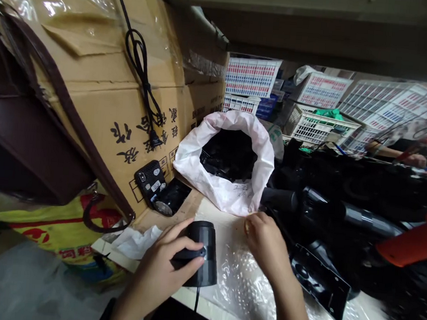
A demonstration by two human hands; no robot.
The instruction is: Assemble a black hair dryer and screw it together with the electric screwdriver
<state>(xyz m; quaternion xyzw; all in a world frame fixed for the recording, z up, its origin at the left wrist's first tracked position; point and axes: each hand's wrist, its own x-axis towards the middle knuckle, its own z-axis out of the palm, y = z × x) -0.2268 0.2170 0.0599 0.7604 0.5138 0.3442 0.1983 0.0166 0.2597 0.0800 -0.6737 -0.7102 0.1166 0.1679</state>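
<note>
My left hand [175,258] is closed around a black plastic cylinder [207,259], which stands near the table's front edge. A thin black cord [197,298] runs down from its lower end. My right hand [264,239] has its fingers curled in at the front of a white woven sack [228,196]. A small yellowish spot shows at those fingertips, too small to name. Rolled open at the top, the sack holds dark pieces [229,154] that I cannot make out singly. Clear bubble wrap [240,277] lies under my right forearm.
A phone [149,184] leans on the cardboard [90,114] at left, below a hanging black cable [143,64]. A brown bag [25,128] hangs nearby. Black parts [323,274] and a red tube [412,237] lie right. Crates [317,126] stand behind; another person's hand [417,160] shows far right.
</note>
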